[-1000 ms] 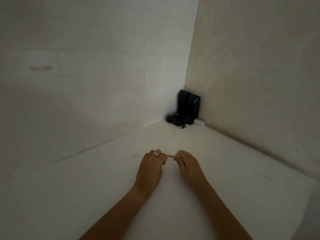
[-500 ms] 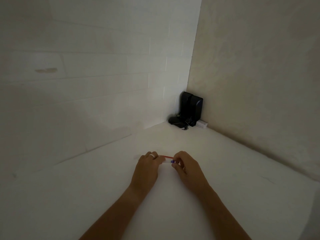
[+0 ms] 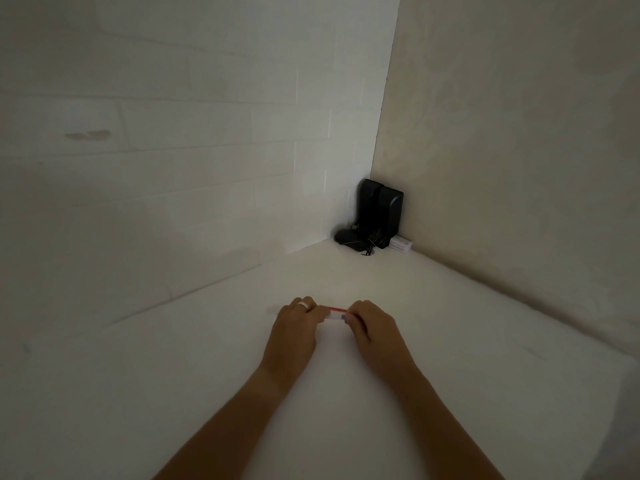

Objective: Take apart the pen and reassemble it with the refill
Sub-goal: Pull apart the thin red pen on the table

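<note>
Pen point(image 3: 335, 314) held low over white surface point(image 3: 450, 341), spanning gap between both hands. Long axis runs 9-to-3 o'clock, slightly tilted. Thin red strip along upper edge, pale barrel below, small blue bit at right end; which part is refill too small to tell. Left hand point(image 3: 294, 332) pinches 9 o'clock end, fingers closed round it. Right hand point(image 3: 372, 329) pinches 3 o'clock end, fingertips closed. Hands equally near. Judgement: separation calls for pull apart along axis.
</note>
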The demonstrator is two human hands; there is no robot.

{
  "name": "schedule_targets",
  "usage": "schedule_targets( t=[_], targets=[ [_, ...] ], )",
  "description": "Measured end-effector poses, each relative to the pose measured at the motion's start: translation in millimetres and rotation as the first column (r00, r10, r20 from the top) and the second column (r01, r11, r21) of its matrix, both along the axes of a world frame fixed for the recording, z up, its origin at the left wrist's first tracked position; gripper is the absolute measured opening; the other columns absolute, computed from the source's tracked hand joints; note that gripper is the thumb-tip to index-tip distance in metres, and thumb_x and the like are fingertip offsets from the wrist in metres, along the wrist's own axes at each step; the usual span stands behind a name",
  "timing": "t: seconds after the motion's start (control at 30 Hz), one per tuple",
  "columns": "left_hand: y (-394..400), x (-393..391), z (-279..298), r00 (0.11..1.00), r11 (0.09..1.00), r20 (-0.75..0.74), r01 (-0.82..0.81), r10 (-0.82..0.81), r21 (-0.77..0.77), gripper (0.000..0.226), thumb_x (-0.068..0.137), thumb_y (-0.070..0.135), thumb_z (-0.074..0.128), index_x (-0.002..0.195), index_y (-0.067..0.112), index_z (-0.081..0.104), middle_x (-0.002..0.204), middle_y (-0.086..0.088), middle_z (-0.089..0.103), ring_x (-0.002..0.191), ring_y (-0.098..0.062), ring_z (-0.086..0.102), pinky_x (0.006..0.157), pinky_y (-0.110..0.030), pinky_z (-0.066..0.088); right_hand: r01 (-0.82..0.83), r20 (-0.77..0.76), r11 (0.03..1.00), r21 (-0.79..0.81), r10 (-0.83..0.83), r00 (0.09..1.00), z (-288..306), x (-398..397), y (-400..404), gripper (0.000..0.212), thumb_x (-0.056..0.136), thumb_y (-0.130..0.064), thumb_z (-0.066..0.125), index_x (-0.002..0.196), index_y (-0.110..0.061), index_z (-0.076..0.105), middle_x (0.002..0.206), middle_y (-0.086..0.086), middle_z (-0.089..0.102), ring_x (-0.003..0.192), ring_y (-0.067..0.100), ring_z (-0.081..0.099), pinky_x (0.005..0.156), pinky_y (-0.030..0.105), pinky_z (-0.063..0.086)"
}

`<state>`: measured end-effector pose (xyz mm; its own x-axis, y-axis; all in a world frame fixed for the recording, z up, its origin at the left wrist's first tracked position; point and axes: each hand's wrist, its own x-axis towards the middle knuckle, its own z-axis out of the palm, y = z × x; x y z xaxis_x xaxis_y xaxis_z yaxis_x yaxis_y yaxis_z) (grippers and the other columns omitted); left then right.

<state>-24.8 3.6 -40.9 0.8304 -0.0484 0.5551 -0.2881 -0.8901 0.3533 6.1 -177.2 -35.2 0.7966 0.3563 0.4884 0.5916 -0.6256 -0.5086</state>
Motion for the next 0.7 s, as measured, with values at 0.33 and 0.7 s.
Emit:
schedule_targets(
  t=[0.33, 0.7],
  targets=[
    [1.1, 0.9, -0.9, 1.000, 1.000, -0.010, -0.007, 0.007, 0.018, 0.030, 0.082, 0.003, 0.063, 0.104, 0.022, 0.069, 0.092, 0.003, 0.063, 0.084, -0.017, 0.058, 0.070, -0.027, 0.046, 0.006, 0.007, 1.000, 0.007, -0.006, 1.000, 0.4, -1.1, -0.8, 0.019, 0.100, -0.023, 0.050, 0.084, -0.020, 0.059, 0.079, -0.004, 0.057, 0.071, 0.010, 0.052, 0.066, 0.027, 0.044],
    [-1.7, -3.8, 4.3, 0.999, 1.000, 0.050, 0.001, -0.001, 0.007, 0.031, 0.080, -0.003, 0.065, 0.098, 0.022, 0.066, 0.085, 0.003, 0.065, 0.074, -0.016, 0.059, 0.067, -0.027, 0.047, 0.005, -0.067, 0.994, 0.108, 0.002, 0.998, 4.3, -3.3, -2.0, 0.008, 0.096, -0.018, 0.056, 0.088, -0.020, 0.058, 0.075, -0.005, 0.064, 0.067, 0.011, 0.061, 0.065, 0.033, 0.052]
  ],
)
